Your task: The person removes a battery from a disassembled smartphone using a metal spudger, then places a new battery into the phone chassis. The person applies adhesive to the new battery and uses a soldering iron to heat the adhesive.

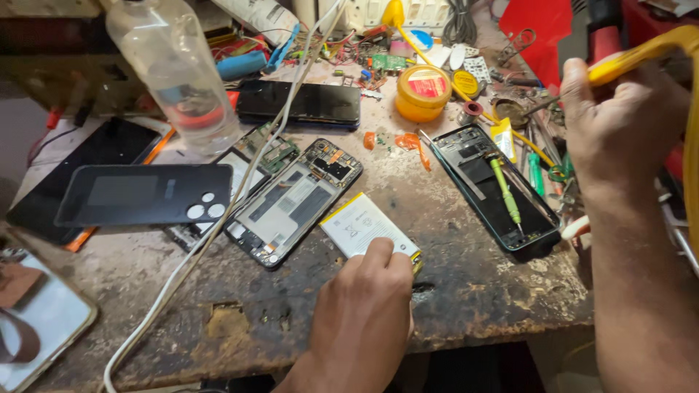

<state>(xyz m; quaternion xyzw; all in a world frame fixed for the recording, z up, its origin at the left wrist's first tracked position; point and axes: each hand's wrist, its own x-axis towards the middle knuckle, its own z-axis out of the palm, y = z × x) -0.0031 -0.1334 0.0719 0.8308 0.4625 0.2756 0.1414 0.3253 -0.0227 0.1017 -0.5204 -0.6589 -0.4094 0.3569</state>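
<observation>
A worn desk [480,291] fills the frame. At bottom centre, the left hand [364,306] rests curled, fingertips pressing a white phone battery [360,225] lying flat just beside an opened phone [291,204]. At the upper right, the right hand [619,124] is closed around a yellow-handled tool [641,51], possibly a soldering iron. Another phone shell [495,189] with a green screwdriver [506,193] inside lies between the hands.

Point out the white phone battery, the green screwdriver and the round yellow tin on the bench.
white phone battery [362,227]: head view, on its bare white face, above the left hand.
green screwdriver [505,191]: head view, mid-handle, lying in the open phone shell.
round yellow tin [424,92]: head view, on its side wall below the lid.
</observation>
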